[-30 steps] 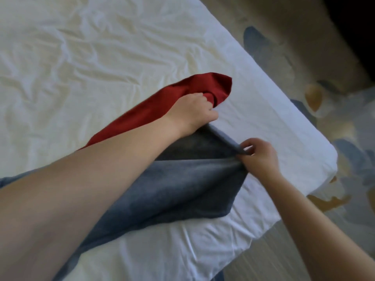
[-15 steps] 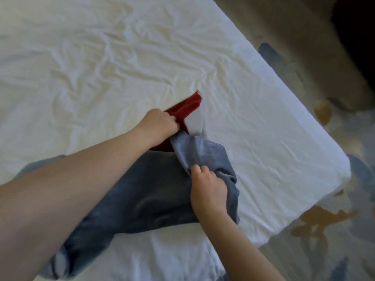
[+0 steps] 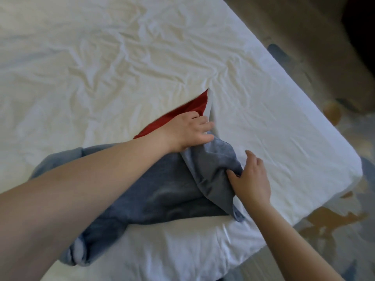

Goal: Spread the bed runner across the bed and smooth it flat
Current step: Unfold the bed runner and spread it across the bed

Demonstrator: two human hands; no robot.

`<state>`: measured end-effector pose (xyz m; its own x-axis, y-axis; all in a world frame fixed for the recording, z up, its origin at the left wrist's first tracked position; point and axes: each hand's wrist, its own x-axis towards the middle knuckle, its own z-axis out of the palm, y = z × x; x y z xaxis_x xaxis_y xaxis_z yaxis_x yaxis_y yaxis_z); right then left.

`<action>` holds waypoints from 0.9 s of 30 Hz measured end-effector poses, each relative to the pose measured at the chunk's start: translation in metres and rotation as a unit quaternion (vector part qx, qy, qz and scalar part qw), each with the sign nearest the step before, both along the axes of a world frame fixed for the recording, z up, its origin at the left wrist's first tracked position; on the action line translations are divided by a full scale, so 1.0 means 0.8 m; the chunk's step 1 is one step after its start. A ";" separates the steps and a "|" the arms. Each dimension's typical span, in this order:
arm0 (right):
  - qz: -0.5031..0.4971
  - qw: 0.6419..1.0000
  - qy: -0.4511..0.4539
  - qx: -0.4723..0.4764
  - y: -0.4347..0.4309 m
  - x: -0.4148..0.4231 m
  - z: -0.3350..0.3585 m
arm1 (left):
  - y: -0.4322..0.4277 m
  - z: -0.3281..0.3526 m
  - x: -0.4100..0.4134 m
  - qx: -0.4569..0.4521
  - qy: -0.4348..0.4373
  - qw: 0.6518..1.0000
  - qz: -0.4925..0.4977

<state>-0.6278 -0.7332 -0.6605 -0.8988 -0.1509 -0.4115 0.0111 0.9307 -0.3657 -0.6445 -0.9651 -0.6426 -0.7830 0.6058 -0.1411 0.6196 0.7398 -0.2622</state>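
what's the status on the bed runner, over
Left hand flat, pressing the blue-grey and red fabric bed runner. Right hand open on its folded edge. Runner bunched on wrinkled white bed sheet, not yet spread. No obstruction seen.

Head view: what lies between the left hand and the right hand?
A bunched fold of the blue-grey bed runner lies between the left hand and the right hand, both touching it; the head view shows it.

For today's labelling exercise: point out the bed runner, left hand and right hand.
bed runner (image 3: pixel 162 191): head view, blue-grey middle.
left hand (image 3: pixel 186 131): head view, back of hand.
right hand (image 3: pixel 253 179): head view, back of hand.
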 end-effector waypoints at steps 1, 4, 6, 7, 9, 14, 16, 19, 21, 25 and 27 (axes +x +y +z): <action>-0.005 0.999 -0.031 -0.027 0.001 -0.004 -0.006 | 0.004 -0.008 -0.007 -0.018 -0.008 1.000 -0.002; 0.027 0.996 -0.064 -0.054 0.001 -0.014 -0.024 | 0.004 -0.012 -0.027 -0.067 -0.018 0.997 -0.022; 0.072 0.997 -0.004 -0.029 0.005 -0.025 -0.031 | 0.000 0.001 -0.047 -0.091 -0.005 0.996 -0.012; 0.080 0.996 0.024 -0.022 0.009 -0.034 -0.033 | -0.003 0.005 -0.058 -0.077 0.000 0.997 0.000; 0.076 0.996 0.050 -0.021 0.026 -0.058 -0.031 | -0.006 0.013 -0.079 -0.022 0.024 0.999 0.029; 0.107 0.988 0.097 0.057 0.113 -0.149 -0.024 | 0.007 0.036 -0.150 0.023 -0.032 0.987 0.154; 0.113 0.985 0.095 0.085 0.148 -0.183 -0.023 | 0.030 0.036 -0.180 0.021 -0.045 0.980 0.190; 0.107 0.984 0.101 0.104 0.186 -0.220 -0.024 | 0.069 0.022 -0.225 0.037 -0.039 0.983 0.176; 0.108 0.982 0.109 0.106 0.201 -0.239 -0.025 | 0.095 0.014 -0.255 0.062 -0.013 0.989 0.133; 0.097 0.983 0.113 0.110 0.225 -0.280 -0.027 | 0.134 0.005 -0.321 -0.002 0.087 0.995 0.043; 0.090 0.980 0.107 0.140 0.244 -0.296 -0.029 | 0.141 0.006 -0.344 -0.037 0.102 0.993 0.040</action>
<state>-0.8645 -0.5381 -0.6839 -0.9381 -0.2230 -0.2651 -0.2115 0.9748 -0.0717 -0.9193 -0.8526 -0.6375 -0.8449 0.5347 -0.0157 0.4880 0.7584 -0.4321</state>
